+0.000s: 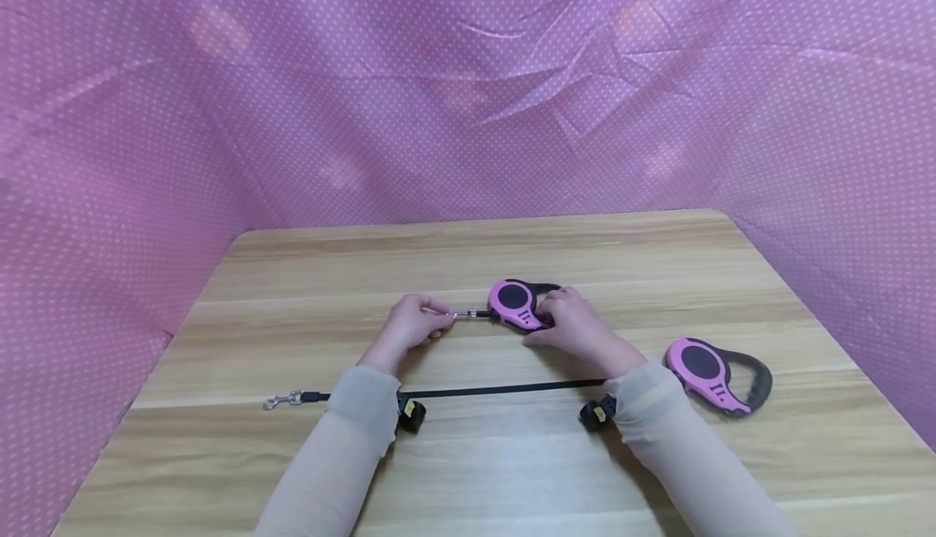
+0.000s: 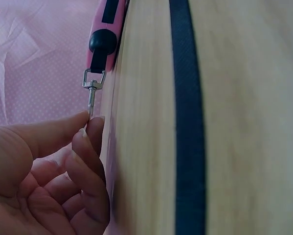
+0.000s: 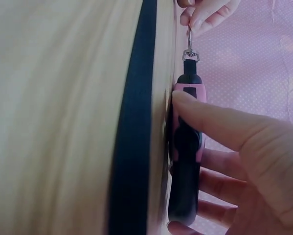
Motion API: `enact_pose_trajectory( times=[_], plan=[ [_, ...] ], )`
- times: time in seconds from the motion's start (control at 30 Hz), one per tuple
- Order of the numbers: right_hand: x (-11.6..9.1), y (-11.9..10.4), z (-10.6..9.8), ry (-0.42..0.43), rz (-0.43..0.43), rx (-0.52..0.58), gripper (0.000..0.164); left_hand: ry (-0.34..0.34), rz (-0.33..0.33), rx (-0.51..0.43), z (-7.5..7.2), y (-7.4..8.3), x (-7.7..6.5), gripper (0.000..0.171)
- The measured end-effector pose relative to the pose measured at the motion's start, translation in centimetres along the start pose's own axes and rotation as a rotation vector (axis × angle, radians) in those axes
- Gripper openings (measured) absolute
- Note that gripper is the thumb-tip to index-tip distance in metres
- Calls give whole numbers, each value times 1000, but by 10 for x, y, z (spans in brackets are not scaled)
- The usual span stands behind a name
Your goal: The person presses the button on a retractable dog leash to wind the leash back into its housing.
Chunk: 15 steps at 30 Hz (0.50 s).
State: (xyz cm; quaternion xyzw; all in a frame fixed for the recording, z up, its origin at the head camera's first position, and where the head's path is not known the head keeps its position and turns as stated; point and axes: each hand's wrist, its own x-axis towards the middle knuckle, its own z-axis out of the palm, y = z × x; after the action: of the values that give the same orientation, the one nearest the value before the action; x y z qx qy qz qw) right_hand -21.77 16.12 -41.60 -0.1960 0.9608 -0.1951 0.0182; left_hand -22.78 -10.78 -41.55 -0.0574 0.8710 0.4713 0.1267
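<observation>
A pink and black retractable dog leash (image 1: 512, 296) lies toward the middle of the table. My right hand (image 1: 578, 327) grips its black handle, the thumb along the near side and the fingers around the far side in the right wrist view. At the leash's left end, my left hand (image 1: 413, 322) pinches the silver snap hook (image 2: 91, 93) between thumb and fingertips. Only a short black strap (image 3: 190, 66) shows between the hook and the casing. The hook's tip is hidden by the fingers.
A second pink and black retractable leash (image 1: 698, 362) lies at the right. Its black strap (image 1: 504, 390) is drawn out leftward under both forearms, ending in a silver snap hook (image 1: 283, 399). Pink dotted cloth (image 1: 468, 114) hangs around the wooden table (image 1: 468, 480).
</observation>
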Motion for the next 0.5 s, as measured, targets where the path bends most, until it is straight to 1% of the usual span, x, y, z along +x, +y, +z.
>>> enact_pose_trajectory(
  times=[0.17, 0.37, 0.5],
  plan=[
    [-5, 1, -6, 41, -4, 45, 51, -13, 13, -1, -7, 2, -6, 25],
    [-11, 0, -16, 137, -48, 80, 44, -54, 16, -34, -19, 11, -18, 25],
    [-15, -1, -22, 163, -46, 108, 44, -57, 50, -26, -29, 15, -28, 27]
  ],
)
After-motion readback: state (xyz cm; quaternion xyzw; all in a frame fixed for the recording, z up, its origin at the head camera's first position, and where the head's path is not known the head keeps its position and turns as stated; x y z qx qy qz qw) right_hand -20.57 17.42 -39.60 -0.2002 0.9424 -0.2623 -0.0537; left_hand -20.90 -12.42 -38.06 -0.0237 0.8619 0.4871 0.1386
